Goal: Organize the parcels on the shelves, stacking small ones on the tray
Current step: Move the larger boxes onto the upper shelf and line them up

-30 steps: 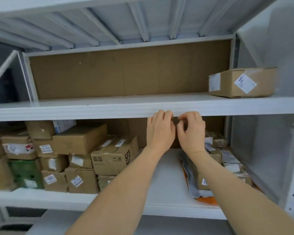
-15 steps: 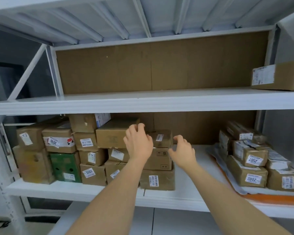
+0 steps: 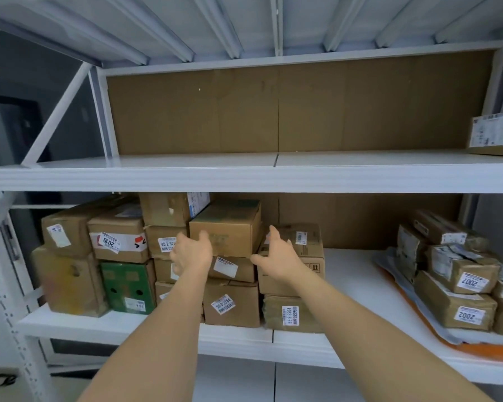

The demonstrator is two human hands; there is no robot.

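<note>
Cardboard parcels crowd the middle shelf (image 3: 346,274), and both the left hand (image 3: 190,252) and right hand (image 3: 276,256), fingers spread and holding nothing, flank the top brown box (image 3: 227,227), seemingly about to clasp and lift it.

Left hand (image 3: 192,252), right hand (image 3: 276,256) outstretched, fingers spread.

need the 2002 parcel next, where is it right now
In the head view the 2002 parcel sits far right on the lower shelf, bottom of the stack on the orange tray, under the 2007 parcel.
</note>
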